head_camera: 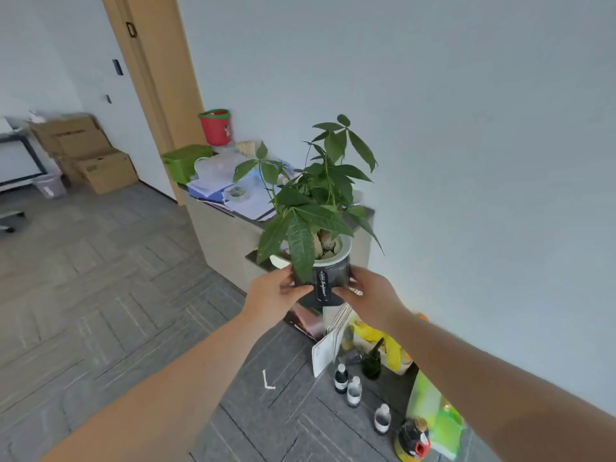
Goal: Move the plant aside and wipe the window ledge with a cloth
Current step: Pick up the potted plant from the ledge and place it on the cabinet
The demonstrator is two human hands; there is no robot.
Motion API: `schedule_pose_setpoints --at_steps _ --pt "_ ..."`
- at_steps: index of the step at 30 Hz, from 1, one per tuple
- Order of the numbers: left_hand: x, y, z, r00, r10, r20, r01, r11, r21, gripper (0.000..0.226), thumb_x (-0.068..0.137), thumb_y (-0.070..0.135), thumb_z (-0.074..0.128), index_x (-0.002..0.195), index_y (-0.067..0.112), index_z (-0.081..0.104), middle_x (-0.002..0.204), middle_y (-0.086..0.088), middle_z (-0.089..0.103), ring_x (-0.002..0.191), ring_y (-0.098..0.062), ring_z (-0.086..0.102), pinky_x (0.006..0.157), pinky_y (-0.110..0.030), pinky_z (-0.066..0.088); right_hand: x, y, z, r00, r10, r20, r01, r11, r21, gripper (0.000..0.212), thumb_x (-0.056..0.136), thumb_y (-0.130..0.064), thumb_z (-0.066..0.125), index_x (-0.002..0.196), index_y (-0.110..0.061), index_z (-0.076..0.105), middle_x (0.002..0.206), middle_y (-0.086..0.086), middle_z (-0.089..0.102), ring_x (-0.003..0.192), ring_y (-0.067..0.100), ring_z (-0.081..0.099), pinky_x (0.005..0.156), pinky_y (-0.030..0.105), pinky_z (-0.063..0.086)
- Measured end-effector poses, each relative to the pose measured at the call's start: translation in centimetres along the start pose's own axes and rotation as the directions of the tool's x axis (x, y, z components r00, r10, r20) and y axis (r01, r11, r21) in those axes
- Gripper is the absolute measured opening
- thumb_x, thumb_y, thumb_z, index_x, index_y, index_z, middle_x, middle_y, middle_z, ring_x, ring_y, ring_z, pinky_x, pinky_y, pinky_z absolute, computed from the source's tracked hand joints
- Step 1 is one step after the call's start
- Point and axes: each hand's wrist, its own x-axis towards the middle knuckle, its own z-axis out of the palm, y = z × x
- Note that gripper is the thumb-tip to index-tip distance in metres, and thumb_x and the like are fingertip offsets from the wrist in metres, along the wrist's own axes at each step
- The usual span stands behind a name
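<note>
A green leafy plant (311,195) grows in a dark pot (328,278) with a white rim and a black label. My left hand (273,293) grips the pot's left side and my right hand (366,293) grips its right side, fingers curled round it. The pot is held up in front of a low dark-topped ledge (361,213) along the white wall. No cloth is in view.
Papers (246,198), a green box (186,161) and a red bucket (216,126) crowd the ledge's far end. On the grey floor below stand several small bottles (353,390), a dark bottle (370,361) and bags (433,405). Cardboard boxes (90,155) are stacked at the far left.
</note>
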Motion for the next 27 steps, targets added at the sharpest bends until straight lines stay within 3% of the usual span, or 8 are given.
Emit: schedule_pose_setpoints --at_steps 3,6,10,15,20,27 --pt "6.4 -1.3 -0.3 0.999 0.005 0.044 -0.005 1.000 0.002 0.029 0.081 0.025 0.074 0.110 0.019 0.070 0.087 0.011 0.068 0.058 0.018 0.055 0.061 0.004 0.038 5.8 0.7 0.3 0.999 0.037 -0.026 -0.037 0.999 0.001 0.038 0.089 -0.021 0.064 0.126 -0.019 0.058 0.122 -0.003 0.067 0.114 0.015 0.063 0.097 0.029 0.047" --pt "12.5 -2.3 -0.1 0.995 0.019 0.099 -0.019 1.000 0.004 0.029 0.083 0.022 0.073 0.111 0.017 0.068 0.092 0.011 0.069 0.058 0.019 0.059 0.058 0.003 0.040 11.4 1.8 0.5 0.995 0.092 -0.035 -0.091 0.996 0.019 0.037 0.088 -0.020 0.065 0.124 -0.020 0.059 0.121 -0.003 0.068 0.114 0.015 0.062 0.097 0.030 0.047" --pt "21.3 -3.8 0.0 0.996 0.031 0.082 -0.035 0.998 0.044 0.029 0.083 0.024 0.073 0.111 0.017 0.068 0.101 0.009 0.069 0.076 0.004 0.062 0.063 0.006 0.038 20.5 3.7 0.9 0.997 0.069 -0.043 -0.070 0.997 -0.023 0.031 0.088 -0.023 0.065 0.119 -0.018 0.061 0.118 -0.001 0.069 0.111 0.018 0.063 0.093 0.029 0.047" --pt "31.6 -6.0 0.1 0.999 -0.014 0.033 0.009 0.991 0.133 0.022 0.084 0.025 0.072 0.100 0.011 0.071 0.088 -0.004 0.073 0.086 -0.014 0.070 0.057 0.003 0.038 32.4 6.5 2.3 0.998 0.056 -0.006 -0.056 0.998 -0.023 0.033 0.086 -0.029 0.066 0.118 -0.019 0.061 0.111 0.002 0.071 0.105 0.025 0.065 0.090 0.039 0.050" --pt "40.6 -7.5 0.3 0.996 -0.040 0.082 0.027 0.987 0.158 0.032 0.085 0.029 0.069 0.116 0.018 0.066 0.107 0.006 0.071 0.093 -0.004 0.065 0.069 -0.002 0.040 41.2 8.2 2.9 0.996 0.085 0.018 -0.085 0.996 0.011 0.032 0.087 -0.030 0.065 0.117 -0.022 0.061 0.115 -0.003 0.070 0.110 0.020 0.064 0.093 0.038 0.049" --pt "50.6 -10.9 1.4 0.989 -0.027 0.146 0.006 0.989 0.148 0.028 0.084 0.024 0.071 0.108 0.009 0.069 0.092 0.005 0.070 0.075 0.006 0.056 0.071 0.004 0.041 50.1 10.7 3.9 0.987 0.163 -0.001 -0.163 0.986 0.017 0.032 0.087 -0.025 0.066 0.118 -0.023 0.061 0.116 -0.005 0.070 0.113 0.017 0.063 0.093 0.035 0.049"
